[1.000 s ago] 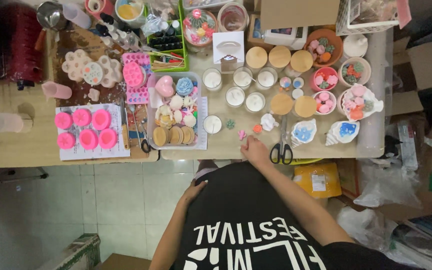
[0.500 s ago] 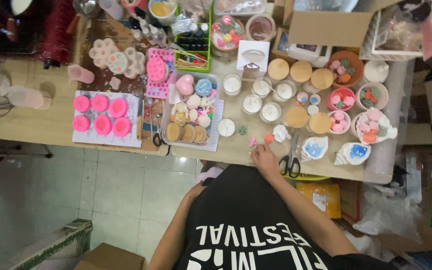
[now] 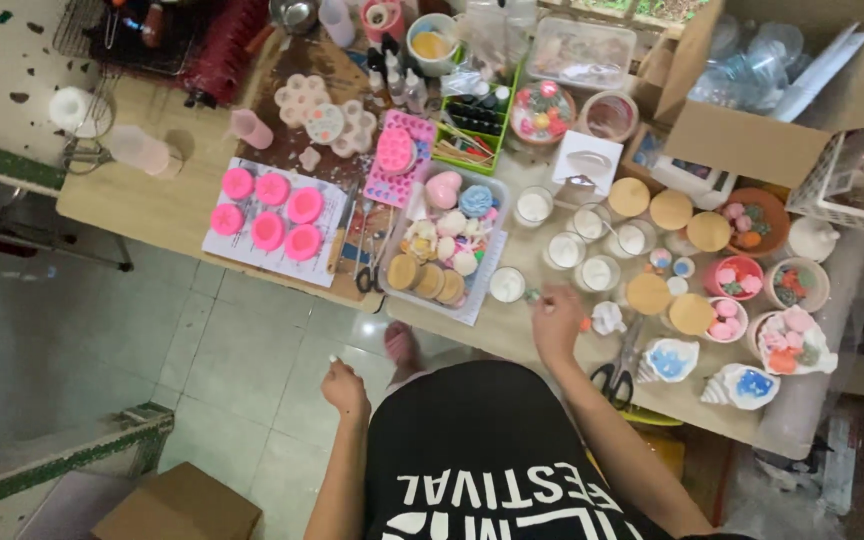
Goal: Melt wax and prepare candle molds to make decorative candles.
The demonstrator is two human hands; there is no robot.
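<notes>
From the head camera, the long wooden table is crowded edge to edge. A clear tray holds a pink heart, a blue rose shape, pale shell pieces and a row of round wooden lids along its near edge. Beside it stand glass candle jars filled with white wax, some capped by wooden lids. Further right, small bowls carry pink and green wax pieces, and two shell-shaped dishes hold blue filling. On the left, a sheet of paper carries six pink silicone moulds. Black-handled scissors lie near the table's front edge.

Now the hands. The right hand is over the table just below the jars, fingers drawn narrow together at a small greenish wax piece; whether it is pinched or only touched is hard to tell at this size. That piece sits on the tabletop just right of the nearest candle jar, with a small white figure and an orange bit close to the hand's other side. The left hand hangs off the table over the tiled floor, loosely curled, holding nothing.
</notes>
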